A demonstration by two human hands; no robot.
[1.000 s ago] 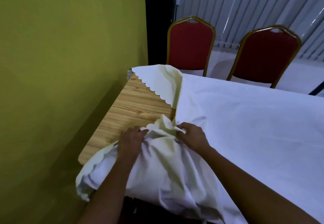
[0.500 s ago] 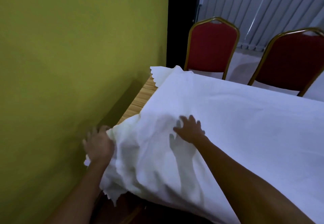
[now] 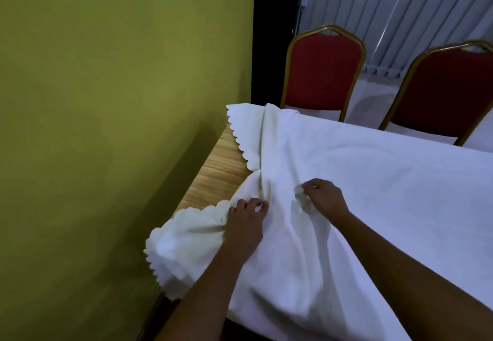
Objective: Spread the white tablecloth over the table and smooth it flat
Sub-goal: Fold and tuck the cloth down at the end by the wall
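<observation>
Head view, both hands, left hand (image 3: 246,223) and right hand (image 3: 324,198), seemingly pinching rumpled scallop-edged white tablecloth (image 3: 373,194), bare woodgrain table (image 3: 216,170).

Both our arms reach forward and slightly left, bare to the elbow, palms facing down. Our left hand (image 3: 246,223) sits lower and nearer the left side, fingers (image 3: 257,204) curled under and bunched, knuckles up. Our right hand (image 3: 324,198) lies just beyond and to the right of it, wrist straight, its fingertips (image 3: 306,187) drawn together in a pinch, the two hands close but apart.
</observation>
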